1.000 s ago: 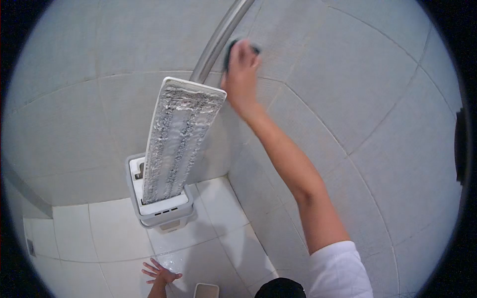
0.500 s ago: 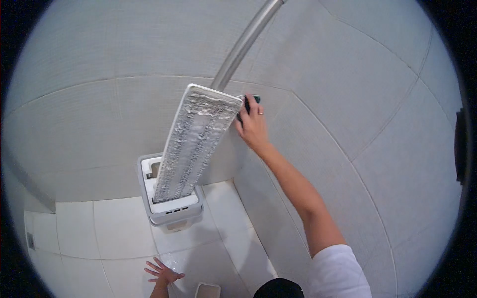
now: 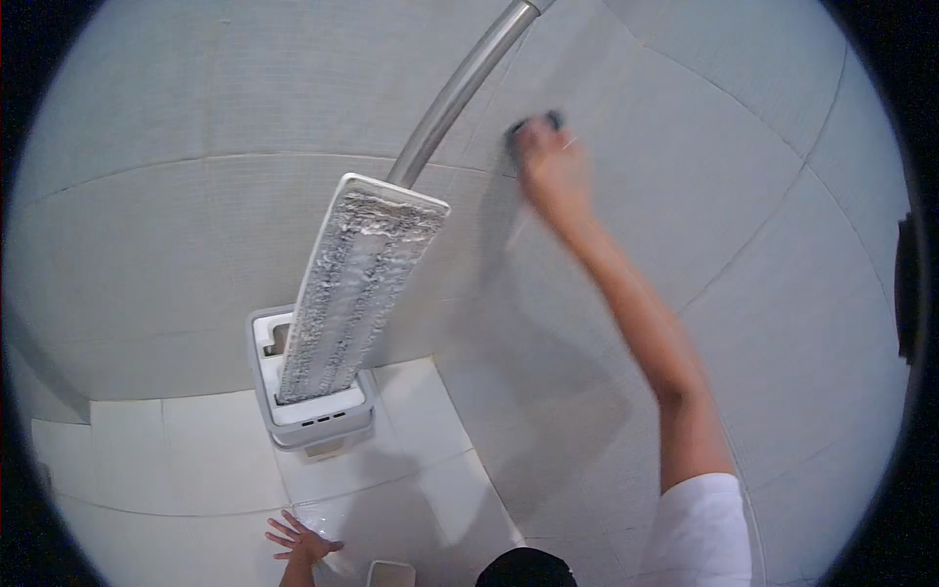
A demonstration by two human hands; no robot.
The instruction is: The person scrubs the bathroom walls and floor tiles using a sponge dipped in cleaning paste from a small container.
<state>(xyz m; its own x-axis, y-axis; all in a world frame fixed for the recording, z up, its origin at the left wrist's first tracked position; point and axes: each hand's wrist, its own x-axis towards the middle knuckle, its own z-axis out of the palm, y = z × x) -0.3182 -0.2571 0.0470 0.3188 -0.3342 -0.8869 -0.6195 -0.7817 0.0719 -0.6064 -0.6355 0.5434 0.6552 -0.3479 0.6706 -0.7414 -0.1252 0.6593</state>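
Observation:
My right hand (image 3: 555,171), blurred by motion, is closed round a small dark green-black object (image 3: 555,119) against the grey tiled wall. Its kind cannot be made out. Low in the view, my left hand (image 3: 301,540) is empty, with its fingers spread over the white floor tiles. To the left of my right hand, a flat mop (image 3: 362,293) leans with its grey, shaggy pad facing me. The lower end of the mop head sits in a slot of a grey and white mop bucket (image 3: 323,428).
The mop's metal pole (image 3: 460,98) rises along the wall corner. A small pale rectangular container (image 3: 392,573) stands on the floor at the bottom edge. Part of a dark round thing (image 3: 526,567) shows beside it. A dark fixture (image 3: 906,289) is at the far right.
My right hand has moved up and to the right along the wall, away from the mop head, with the dark object in it. My left hand stays spread. The view has shifted slightly.

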